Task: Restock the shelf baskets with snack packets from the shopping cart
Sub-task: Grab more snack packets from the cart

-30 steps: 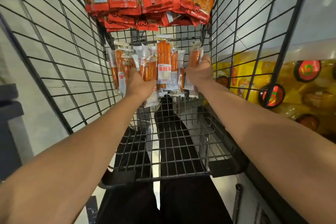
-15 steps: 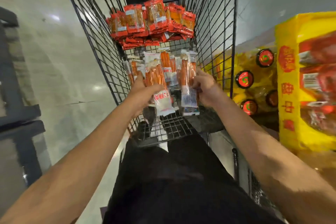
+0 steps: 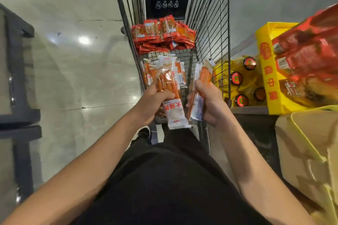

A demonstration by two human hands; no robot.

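At centre frame, over the near end of the shopping cart [image 3: 210, 23], the left hand [image 3: 153, 102] is curled round a bunch of sausage-stick packets [image 3: 170, 86] and the right hand [image 3: 210, 100] clasps a second bunch [image 3: 200, 86]. The pick-up looks done; next comes carrying them to a shelf basket, probably toward the yellow tray [image 3: 265, 71] at right. More sticks and red packets [image 3: 162, 34] remain in the cart. White labels carry red Chinese characters, too blurred to read surely; the tray reads 中.
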